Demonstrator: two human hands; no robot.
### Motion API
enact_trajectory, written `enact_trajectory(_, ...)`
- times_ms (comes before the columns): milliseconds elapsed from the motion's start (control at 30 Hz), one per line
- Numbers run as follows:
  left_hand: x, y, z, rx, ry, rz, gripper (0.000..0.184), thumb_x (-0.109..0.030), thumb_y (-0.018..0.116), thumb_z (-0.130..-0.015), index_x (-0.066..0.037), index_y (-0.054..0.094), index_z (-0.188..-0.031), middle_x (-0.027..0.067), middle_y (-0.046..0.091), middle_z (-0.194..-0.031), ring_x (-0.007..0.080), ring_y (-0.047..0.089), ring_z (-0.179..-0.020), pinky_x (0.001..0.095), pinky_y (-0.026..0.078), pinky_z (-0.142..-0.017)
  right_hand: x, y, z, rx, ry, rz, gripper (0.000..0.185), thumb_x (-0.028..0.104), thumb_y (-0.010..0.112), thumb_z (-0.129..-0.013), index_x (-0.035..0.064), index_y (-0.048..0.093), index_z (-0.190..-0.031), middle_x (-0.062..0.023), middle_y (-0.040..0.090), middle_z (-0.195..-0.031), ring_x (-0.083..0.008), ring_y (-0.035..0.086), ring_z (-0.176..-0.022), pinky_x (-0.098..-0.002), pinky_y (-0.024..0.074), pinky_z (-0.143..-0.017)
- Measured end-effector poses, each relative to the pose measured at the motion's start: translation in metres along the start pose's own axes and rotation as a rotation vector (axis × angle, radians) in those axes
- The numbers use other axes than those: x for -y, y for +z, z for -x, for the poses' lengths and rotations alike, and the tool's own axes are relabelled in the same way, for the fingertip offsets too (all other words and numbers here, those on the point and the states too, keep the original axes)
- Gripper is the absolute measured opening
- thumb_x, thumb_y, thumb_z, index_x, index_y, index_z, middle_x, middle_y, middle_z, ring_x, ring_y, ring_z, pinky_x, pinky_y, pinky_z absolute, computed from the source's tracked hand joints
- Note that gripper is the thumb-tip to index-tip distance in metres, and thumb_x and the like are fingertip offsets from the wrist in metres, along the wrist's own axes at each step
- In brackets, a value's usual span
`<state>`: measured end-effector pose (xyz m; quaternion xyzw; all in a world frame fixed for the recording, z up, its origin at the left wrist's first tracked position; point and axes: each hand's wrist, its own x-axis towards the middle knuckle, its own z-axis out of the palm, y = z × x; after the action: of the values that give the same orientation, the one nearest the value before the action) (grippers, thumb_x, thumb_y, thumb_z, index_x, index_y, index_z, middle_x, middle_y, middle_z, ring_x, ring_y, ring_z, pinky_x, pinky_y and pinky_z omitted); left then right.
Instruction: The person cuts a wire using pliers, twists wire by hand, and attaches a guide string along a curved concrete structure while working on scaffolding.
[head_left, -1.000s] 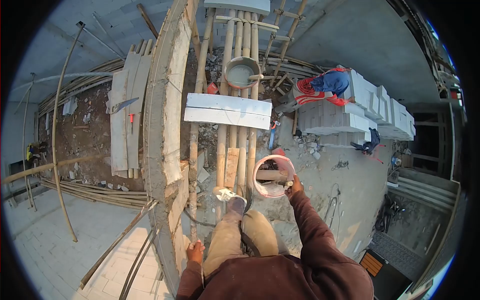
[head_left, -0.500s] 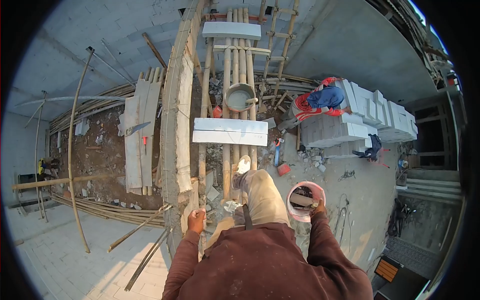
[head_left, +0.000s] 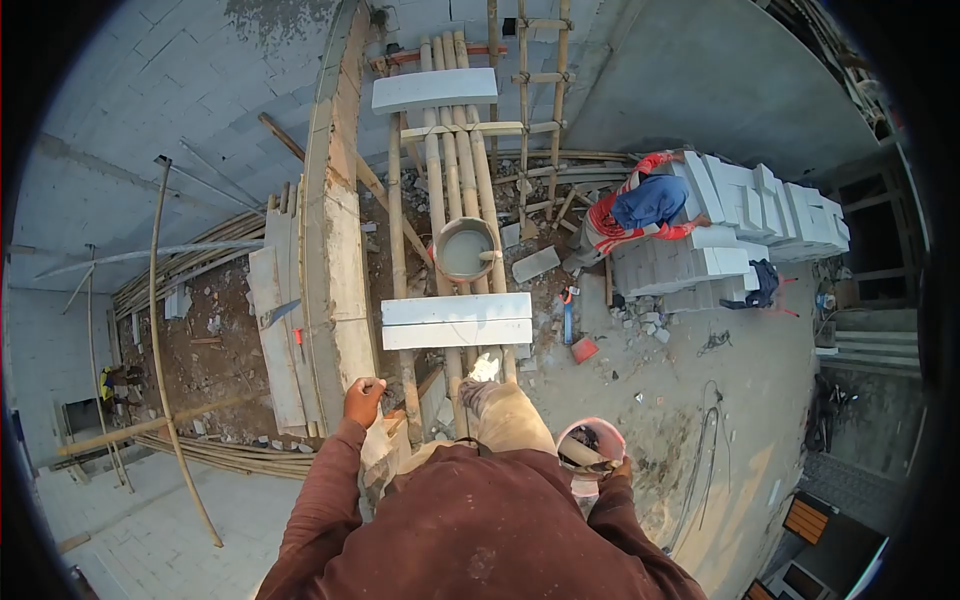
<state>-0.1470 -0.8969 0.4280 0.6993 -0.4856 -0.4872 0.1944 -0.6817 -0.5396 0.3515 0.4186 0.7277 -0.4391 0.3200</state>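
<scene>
My right hand [head_left: 617, 470] is closed on the rim of a pink bucket [head_left: 614, 437], low at my right side, with a wooden-looking piece inside it. Beside the top of the concrete wall [head_left: 345, 260], my left hand [head_left: 364, 398] is raised with its fingers curled; whether it holds anything is too small to tell. Ahead of my foot, two white blocks [head_left: 457, 322] lie side by side across the bamboo poles [head_left: 450, 190]. Just beyond them stands a round bucket [head_left: 467, 249] of grey mix, with a handle sticking out at its right.
Another white block [head_left: 434, 90] lies farther along the poles. A co-worker [head_left: 640, 205] bends over stacked white blocks [head_left: 690, 262] at the right. A blue-bladed saw [head_left: 568, 318] and a red object [head_left: 584, 350] lie below. Left of the wall are boards [head_left: 275, 340] with a hand saw [head_left: 279, 313].
I have moved forward along the poles, and the paired blocks are nearer my foot. The pink bucket has come back beside my body. My left hand has risen beside the wall.
</scene>
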Motion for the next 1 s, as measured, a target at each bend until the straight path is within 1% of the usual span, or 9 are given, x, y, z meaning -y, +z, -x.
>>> enact_trajectory(100, -0.041, -0.021, -0.025, -0.006, -0.044, 0.043, 0.038, -0.032, 0.07, -0.089, 0.003, 0.065, -0.103, 0.0048, 0.065, -0.082, 0.0116, 0.06, -0.073, 0.0278, 0.05, -0.068, 0.01, 0.035, 0.01, 0.074, 0.058, -0.075, 0.051, 0.065, 0.056, -0.084, 0.0154, 0.056, -0.096, 0.0013, 0.037, -0.067, -0.0147, 0.037, -0.055, -0.0318, 0.0357, -0.053)
enact_trajectory(200, -0.075, -0.043, -0.04, -0.009, -0.088, -0.004, 0.039, -0.031, 0.07, -0.09, 0.004, 0.065, -0.104, 0.0032, 0.063, -0.081, 0.0105, 0.058, -0.071, 0.0266, 0.048, -0.068, 0.033, 0.064, 0.036, -0.028, 0.113, -0.047, 0.051, 0.054, 0.062, -0.086, 0.0086, 0.058, -0.109, -0.0066, 0.052, -0.071, -0.021, 0.045, -0.051, -0.0339, 0.0439, -0.053)
enact_trajectory(333, -0.105, -0.071, -0.053, -0.054, -0.02, -0.043, 0.038, -0.032, 0.07, -0.09, 0.003, 0.064, -0.104, 0.0023, 0.063, -0.081, 0.0102, 0.057, -0.07, 0.0263, 0.047, -0.067, 0.049, 0.105, 0.072, 0.011, 0.032, -0.117, 0.052, 0.052, 0.069, -0.082, 0.006, 0.056, -0.103, -0.0059, 0.043, -0.068, -0.0187, 0.04, -0.055, -0.0335, 0.0417, -0.053)
enact_trajectory(433, -0.129, -0.087, -0.07, -0.067, -0.004, -0.071, 0.039, -0.033, 0.07, -0.09, 0.003, 0.064, -0.104, 0.0022, 0.063, -0.081, 0.0103, 0.057, -0.07, 0.0265, 0.047, -0.068, 0.068, 0.141, 0.095, 0.046, -0.022, -0.118, 0.044, 0.053, 0.065, -0.086, 0.0112, 0.053, -0.093, 0.0003, 0.032, -0.063, -0.0136, 0.028, -0.047, -0.0305, 0.0369, -0.05)
enact_trajectory(600, -0.166, -0.099, -0.121, -0.087, 0.091, -0.074, 0.039, -0.034, 0.069, -0.09, 0.003, 0.066, -0.102, 0.0028, 0.064, -0.08, 0.0109, 0.057, -0.071, 0.0268, 0.048, -0.068, 0.113, 0.177, 0.122, 0.081, -0.177, -0.034, 0.044, 0.053, 0.068, -0.083, 0.0104, 0.057, -0.088, -0.0017, 0.041, -0.06, -0.0166, 0.04, -0.044, -0.0319, 0.0389, -0.043)
enact_trajectory(700, -0.183, -0.106, -0.163, -0.04, 0.13, -0.083, 0.039, -0.033, 0.069, -0.091, 0.003, 0.066, -0.103, 0.0039, 0.065, -0.083, 0.0113, 0.058, -0.073, 0.0267, 0.049, -0.069, 0.133, 0.204, 0.135, 0.09, -0.258, 0.012, 0.046, 0.053, 0.069, -0.082, 0.0087, 0.058, -0.086, -0.0009, 0.042, -0.061, -0.0162, 0.038, -0.043, -0.0314, 0.0388, -0.042)
enact_trajectory(867, -0.233, -0.113, -0.241, -0.013, 0.192, -0.047, 0.037, -0.032, 0.069, -0.091, 0.003, 0.066, -0.103, 0.0055, 0.066, -0.087, 0.0122, 0.061, -0.08, 0.0269, 0.05, -0.072, 0.15, 0.273, 0.095, 0.118, -0.53, 0.024, 0.059, 0.054, 0.073, -0.078, -0.0037, 0.07, -0.091, -0.0105, 0.067, -0.079, -0.0206, 0.061, -0.058, -0.0358, 0.0465, -0.046)
enact_trajectory(967, -0.259, -0.112, -0.315, 0.036, 0.173, -0.027, 0.037, -0.031, 0.069, -0.091, 0.004, 0.065, -0.104, 0.0064, 0.066, -0.089, 0.013, 0.062, -0.082, 0.0284, 0.051, -0.074, 0.181, 0.323, 0.095, 0.018, -0.587, 0.288, 0.06, 0.055, 0.072, -0.078, -0.0041, 0.07, -0.088, -0.0121, 0.067, -0.078, -0.0213, 0.06, -0.054, -0.0363, 0.0451, -0.045)
enact_trajectory(1000, -0.265, -0.11, -0.344, 0.058, 0.15, -0.027, 0.037, -0.031, 0.068, -0.091, 0.004, 0.065, -0.104, 0.0067, 0.067, -0.09, 0.0132, 0.062, -0.083, 0.029, 0.051, -0.075, 0.193, 0.344, 0.11, -0.025, -0.495, 0.294, 0.061, 0.056, 0.07, -0.079, -0.0038, 0.069, -0.089, -0.0125, 0.066, -0.077, -0.0217, 0.058, -0.052, -0.0364, 0.0434, -0.044)
